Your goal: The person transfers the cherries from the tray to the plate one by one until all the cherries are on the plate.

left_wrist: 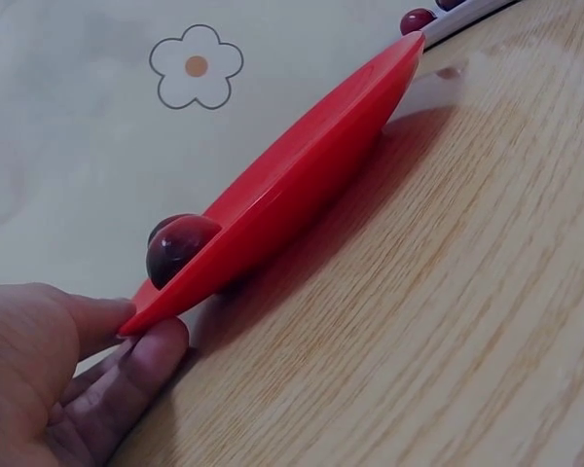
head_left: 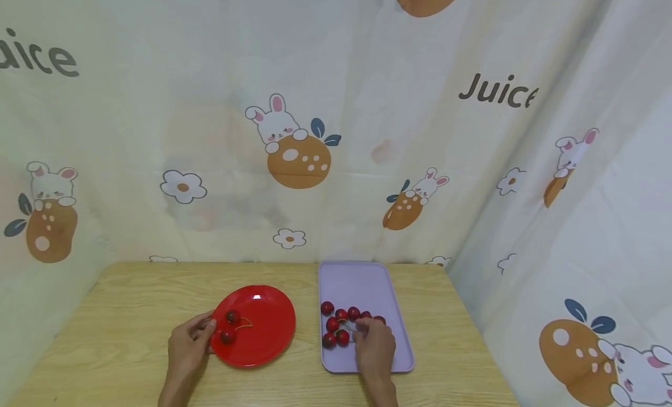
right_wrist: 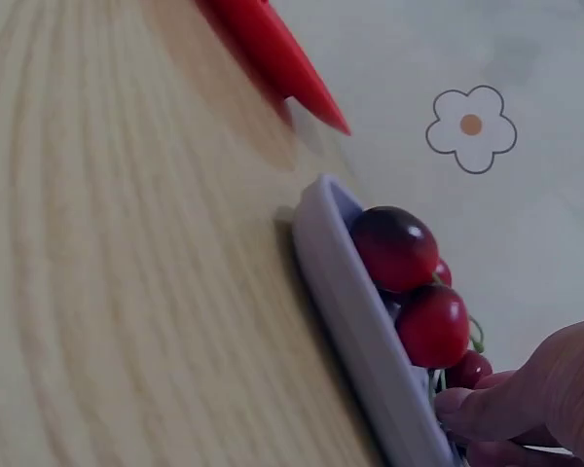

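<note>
My left hand (head_left: 189, 343) pinches the left rim of a red plate (head_left: 268, 331) between thumb and fingers. Two dark red cherries (head_left: 228, 336) with joined stems lie on the plate near that hand. In the left wrist view, the thumb is above the rim and the fingers (left_wrist: 156, 355) below it. My right hand (head_left: 375, 346) is over a lilac tray (head_left: 357, 281), its fingertips among several cherries (head_left: 342, 337). In the right wrist view, the thumb is beside green stems (right_wrist: 432, 381); whether it pinches them is hidden.
Plate and tray stand apart on a light wood-grain table (head_left: 157, 284), the tray to the right. A pale curtain (head_left: 220, 133) printed with rabbits, oranges and flowers hangs behind the table and along its right side.
</note>
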The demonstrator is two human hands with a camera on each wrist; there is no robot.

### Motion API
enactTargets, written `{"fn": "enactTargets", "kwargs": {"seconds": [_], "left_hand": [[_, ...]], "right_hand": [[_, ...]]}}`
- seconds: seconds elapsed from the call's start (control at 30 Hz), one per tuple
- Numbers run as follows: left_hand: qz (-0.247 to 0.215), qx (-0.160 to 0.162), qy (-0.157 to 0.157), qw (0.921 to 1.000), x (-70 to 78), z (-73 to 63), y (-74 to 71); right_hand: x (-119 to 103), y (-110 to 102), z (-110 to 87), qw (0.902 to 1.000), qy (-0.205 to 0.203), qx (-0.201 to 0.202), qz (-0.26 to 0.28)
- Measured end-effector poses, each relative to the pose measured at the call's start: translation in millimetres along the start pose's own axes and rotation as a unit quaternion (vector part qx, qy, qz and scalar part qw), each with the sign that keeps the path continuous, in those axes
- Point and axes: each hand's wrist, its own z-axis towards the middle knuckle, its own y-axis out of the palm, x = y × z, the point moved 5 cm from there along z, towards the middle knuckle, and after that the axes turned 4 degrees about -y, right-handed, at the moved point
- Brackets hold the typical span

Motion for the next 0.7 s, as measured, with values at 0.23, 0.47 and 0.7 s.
{"fn": "enactTargets", "kwargs": {"seconds": [0.23, 0.47, 0.7], "left_hand": [[-0.009, 0.000, -0.001, 1.0000, -0.6, -0.2, -0.8], [-0.017, -0.003, -0.010, 0.9998, 1.0, -2.9, -1.2], [-0.014, 0.002, -0.010, 0.9998, 0.1, -1.9, -1.4]], "right_hand": [[0.0, 2.7, -0.7, 0.9999, 0.008, 0.001, -0.009], [0.5, 1.8, -0.6, 0.9998, 0.011, 0.016, 0.006], [5.6, 1.8, 1.3, 0.9981, 0.038, 0.022, 0.042]]}}
